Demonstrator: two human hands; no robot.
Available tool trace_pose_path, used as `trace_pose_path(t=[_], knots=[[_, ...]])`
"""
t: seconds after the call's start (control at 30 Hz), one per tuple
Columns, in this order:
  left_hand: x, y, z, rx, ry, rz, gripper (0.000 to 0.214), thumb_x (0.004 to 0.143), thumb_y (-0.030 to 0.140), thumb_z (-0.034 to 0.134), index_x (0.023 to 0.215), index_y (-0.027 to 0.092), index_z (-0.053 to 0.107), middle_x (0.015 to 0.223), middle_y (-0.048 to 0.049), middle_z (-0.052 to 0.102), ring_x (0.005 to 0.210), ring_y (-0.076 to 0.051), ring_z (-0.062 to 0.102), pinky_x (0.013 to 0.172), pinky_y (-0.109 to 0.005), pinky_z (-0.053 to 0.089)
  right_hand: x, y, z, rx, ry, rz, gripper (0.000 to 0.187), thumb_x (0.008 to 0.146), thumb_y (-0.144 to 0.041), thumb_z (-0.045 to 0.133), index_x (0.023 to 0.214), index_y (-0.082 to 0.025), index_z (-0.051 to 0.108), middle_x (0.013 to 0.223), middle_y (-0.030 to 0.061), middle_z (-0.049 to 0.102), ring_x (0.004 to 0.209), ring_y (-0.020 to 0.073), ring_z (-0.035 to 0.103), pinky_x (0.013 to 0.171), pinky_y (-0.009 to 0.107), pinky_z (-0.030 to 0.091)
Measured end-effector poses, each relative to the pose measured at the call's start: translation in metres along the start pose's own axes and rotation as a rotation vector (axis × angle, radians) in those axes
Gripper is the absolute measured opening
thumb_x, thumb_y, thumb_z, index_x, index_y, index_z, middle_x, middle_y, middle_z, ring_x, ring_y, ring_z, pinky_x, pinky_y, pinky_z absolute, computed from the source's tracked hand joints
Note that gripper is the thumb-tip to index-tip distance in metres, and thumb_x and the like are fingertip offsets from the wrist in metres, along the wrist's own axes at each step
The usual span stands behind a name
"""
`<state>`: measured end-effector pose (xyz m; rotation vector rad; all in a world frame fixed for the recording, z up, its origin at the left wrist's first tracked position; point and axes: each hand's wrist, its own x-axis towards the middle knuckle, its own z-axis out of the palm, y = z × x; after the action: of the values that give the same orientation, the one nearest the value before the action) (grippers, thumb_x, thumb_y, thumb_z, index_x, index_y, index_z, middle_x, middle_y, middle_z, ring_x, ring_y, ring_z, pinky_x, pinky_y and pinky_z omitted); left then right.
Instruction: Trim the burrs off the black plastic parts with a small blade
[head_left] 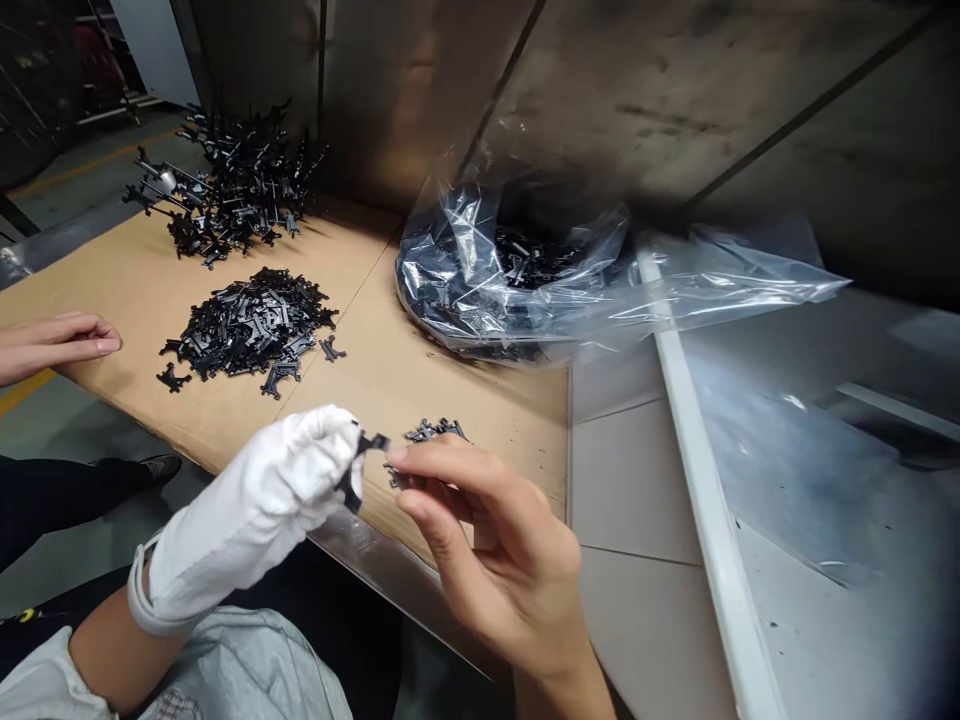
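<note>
My left hand (pixel 277 500), in a white glove, pinches a small black plastic part (pixel 364 455) with forked ends. Close by on the right is my bare right hand (pixel 495 540). Its index fingertip is at the part's edge; whether it touches cannot be made out. Thumb and index finger are apart, with nothing visible between them, and the other fingers curl behind. Just beyond my hands, a few similar black parts (pixel 435 430) lie on the cardboard-covered table (pixel 375 370), partly hidden by my right hand.
A heap of loose black parts (pixel 251 325) lies left of centre. Behind it stands a tangled pile of black parts on sprues (pixel 232 185). A clear plastic bag (pixel 480 290) holds more parts. Another person's hand (pixel 67 340) rests at the left edge. A white-rimmed bin (pixel 697 470) is at right.
</note>
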<state>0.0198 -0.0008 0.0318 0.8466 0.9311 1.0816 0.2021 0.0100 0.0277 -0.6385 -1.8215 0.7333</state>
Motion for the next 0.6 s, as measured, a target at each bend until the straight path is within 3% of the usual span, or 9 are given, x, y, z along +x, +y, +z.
trace_pose_path(t=[0.07, 0.13, 0.2, 0.27, 0.43, 0.6], knots=[[0.002, -0.003, -0.002, -0.051, 0.023, 0.012, 0.023, 0.079, 0.043, 0.085, 0.080, 0.022, 0.076, 0.081, 0.0008, 0.066, 0.077, -0.010, 0.060, 0.079, -0.015, 0.054, -0.001, -0.001, -0.001, 0.010, 0.008, 0.026, 0.029, 0.096, -0.007, 0.061, 0.120, -0.023, 0.062, 0.088, 0.0011, 0.070, 0.068, 0.0121, 0.062, 0.059, 0.023, 0.053], [0.005, -0.004, -0.001, -0.159, 0.039, -0.015, 0.031, 0.074, 0.048, 0.088, 0.075, 0.022, 0.071, 0.074, 0.0040, 0.059, 0.065, -0.007, 0.052, 0.065, -0.012, 0.052, -0.003, -0.002, -0.001, -0.013, 0.011, 0.085, 0.029, 0.098, -0.010, 0.060, 0.123, -0.025, 0.061, 0.091, 0.0010, 0.070, 0.072, 0.0124, 0.064, 0.061, 0.021, 0.054], [0.009, -0.003, 0.002, -0.264, 0.093, -0.043, 0.040, 0.063, 0.047, 0.095, 0.071, 0.019, 0.067, 0.069, 0.0058, 0.055, 0.058, -0.004, 0.046, 0.058, -0.010, 0.048, -0.003, -0.002, -0.001, -0.049, 0.014, 0.146, 0.028, 0.099, -0.013, 0.060, 0.124, -0.026, 0.061, 0.090, -0.0001, 0.070, 0.072, 0.0116, 0.066, 0.060, 0.019, 0.054], [0.013, -0.001, 0.005, -0.291, 0.173, -0.034, 0.043, 0.056, 0.042, 0.099, 0.072, 0.019, 0.066, 0.071, 0.0058, 0.057, 0.060, -0.004, 0.049, 0.059, -0.009, 0.049, -0.002, -0.001, 0.000, -0.065, 0.012, 0.177, 0.026, 0.100, -0.015, 0.059, 0.123, -0.026, 0.060, 0.087, -0.0015, 0.068, 0.065, 0.0099, 0.063, 0.057, 0.018, 0.052], [0.016, 0.002, 0.008, -0.244, 0.205, 0.006, 0.024, 0.075, 0.031, 0.087, 0.078, 0.022, 0.065, 0.077, 0.0025, 0.062, 0.065, -0.008, 0.055, 0.060, -0.014, 0.051, 0.000, 0.001, 0.005, -0.071, -0.013, 0.163, 0.022, 0.100, -0.019, 0.060, 0.121, -0.024, 0.060, 0.086, -0.0009, 0.067, 0.060, 0.0099, 0.058, 0.054, 0.021, 0.050], [0.015, -0.006, 0.012, -0.210, 0.260, 0.031, 0.023, 0.073, 0.030, 0.086, 0.081, 0.024, 0.065, 0.079, 0.0022, 0.063, 0.067, -0.011, 0.060, 0.061, -0.017, 0.054, -0.001, 0.002, 0.009, -0.034, 0.001, 0.191, 0.022, 0.099, -0.018, 0.062, 0.120, -0.023, 0.061, 0.079, -0.0021, 0.065, 0.056, 0.0100, 0.055, 0.049, 0.022, 0.046]])
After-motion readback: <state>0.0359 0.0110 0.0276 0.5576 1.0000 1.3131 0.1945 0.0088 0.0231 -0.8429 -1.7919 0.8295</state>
